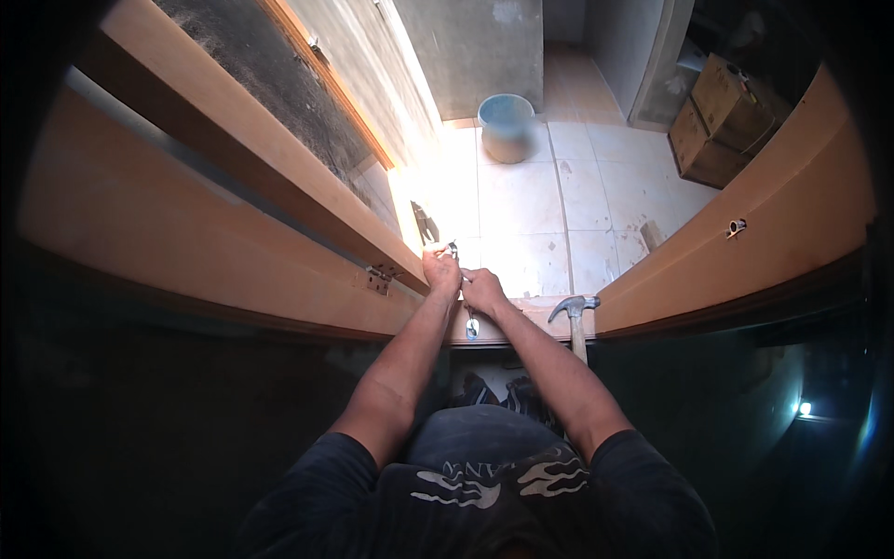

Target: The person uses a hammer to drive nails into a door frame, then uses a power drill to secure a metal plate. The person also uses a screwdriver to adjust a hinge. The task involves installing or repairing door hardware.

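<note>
White floor tiles (521, 200) are stretching beyond an orange-brown wooden crosspiece (535, 304) that I'm viewing remotely. Near its far left corner, the left hand (440, 267) is curling its fingers around a small, shiny metal piece (453, 250). The right hand (481, 291) is bending close beside it; I cannot tell what its fingers are grasping. A steel-headed claw hammer (576, 317) is resting at the right end, its pale wooden handle reaching past the near edge.

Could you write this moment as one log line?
left hand: at shiny metal piece; right hand: close by left; claw hammer: right of hands; bucket: on tiled floor
</note>
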Motion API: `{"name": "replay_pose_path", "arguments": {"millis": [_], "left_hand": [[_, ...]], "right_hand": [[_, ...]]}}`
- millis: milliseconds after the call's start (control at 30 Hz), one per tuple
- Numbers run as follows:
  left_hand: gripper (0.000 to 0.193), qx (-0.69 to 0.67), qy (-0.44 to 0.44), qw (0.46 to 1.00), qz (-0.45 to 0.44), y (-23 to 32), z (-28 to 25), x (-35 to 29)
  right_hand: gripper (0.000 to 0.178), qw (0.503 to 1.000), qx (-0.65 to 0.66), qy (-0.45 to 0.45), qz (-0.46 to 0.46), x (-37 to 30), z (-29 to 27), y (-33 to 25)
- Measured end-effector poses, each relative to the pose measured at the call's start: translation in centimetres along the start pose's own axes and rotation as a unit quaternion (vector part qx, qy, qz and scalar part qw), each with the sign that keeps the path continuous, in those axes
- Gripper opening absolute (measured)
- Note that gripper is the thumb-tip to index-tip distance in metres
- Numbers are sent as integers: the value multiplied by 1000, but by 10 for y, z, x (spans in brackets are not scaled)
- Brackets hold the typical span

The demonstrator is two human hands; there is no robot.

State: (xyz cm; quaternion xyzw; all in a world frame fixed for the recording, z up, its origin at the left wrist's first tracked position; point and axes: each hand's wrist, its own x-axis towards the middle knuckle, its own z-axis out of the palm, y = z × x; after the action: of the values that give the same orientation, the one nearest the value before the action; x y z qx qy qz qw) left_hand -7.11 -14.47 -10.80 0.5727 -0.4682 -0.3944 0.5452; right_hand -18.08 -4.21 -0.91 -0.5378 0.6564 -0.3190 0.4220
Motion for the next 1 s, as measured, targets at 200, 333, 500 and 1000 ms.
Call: {"name": "replay_pose_path", "arguments": {"millis": [200, 333, 500, 1000], "left_hand": [[16, -38, -64, 991, -114, 18, 7, -14], [17, -52, -25, 993, -104, 15, 1, -9], [20, -52, -50, 984, -160, 27, -1, -16], [47, 22, -287, 941, -178, 204, -105, -146]], "right_hand": [[36, 975, 206, 69, 48, 12, 7, 20], [36, 952, 288, 62, 84, 33, 8, 8], [34, 927, 346, 98, 109, 40, 6, -7], [17, 934, 323, -25, 154, 70, 26, -23]]}}
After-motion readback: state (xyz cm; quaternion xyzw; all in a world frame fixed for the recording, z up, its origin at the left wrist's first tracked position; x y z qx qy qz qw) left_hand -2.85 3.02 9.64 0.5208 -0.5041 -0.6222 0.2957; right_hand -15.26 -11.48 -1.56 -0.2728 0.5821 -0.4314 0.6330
